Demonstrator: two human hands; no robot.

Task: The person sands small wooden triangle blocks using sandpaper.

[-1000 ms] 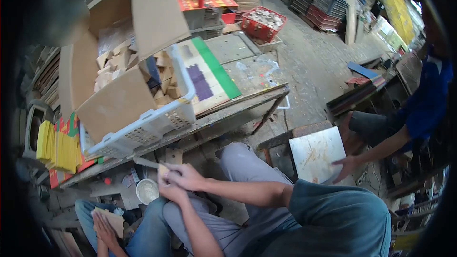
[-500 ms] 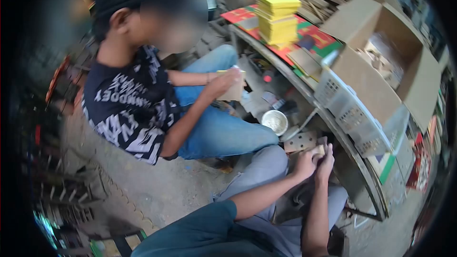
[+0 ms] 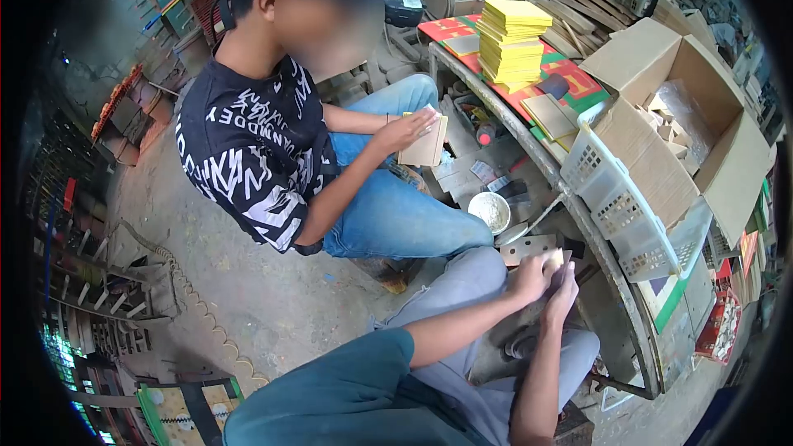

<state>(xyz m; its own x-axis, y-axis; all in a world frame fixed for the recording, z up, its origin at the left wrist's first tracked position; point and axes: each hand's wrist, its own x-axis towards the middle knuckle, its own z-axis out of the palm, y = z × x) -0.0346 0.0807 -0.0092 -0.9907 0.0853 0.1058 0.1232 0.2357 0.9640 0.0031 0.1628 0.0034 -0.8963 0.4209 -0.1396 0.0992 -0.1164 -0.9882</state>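
Above my knees, my left hand (image 3: 531, 277) is closed, pinching a small pale wooden piece (image 3: 557, 257). My right hand (image 3: 562, 296) meets it from the other side, fingers closed around a thin brownish piece (image 3: 567, 257) that looks like folded sandpaper. Both hands are close together, and the fingers hide part of what they hold. Just beyond them lies a flat board with dark holes (image 3: 529, 249). To the left, a co-worker's hand (image 3: 413, 128) rubs or presses a pinkish pad on a square wooden board with yellow edges (image 3: 427, 147).
A low table (image 3: 599, 235) bears a stack of yellow-edged boards (image 3: 510, 49) and a white plastic basket (image 3: 624, 206). An open cardboard box (image 3: 710, 103) with small wooden pieces rests in the basket. A white bowl (image 3: 489, 211) stands by the co-worker's knee.
The whole view has shifted and become sharper. My hands stay together around the small piece, with the brownish sheet now showing more. The co-worker's hand remains on the board.
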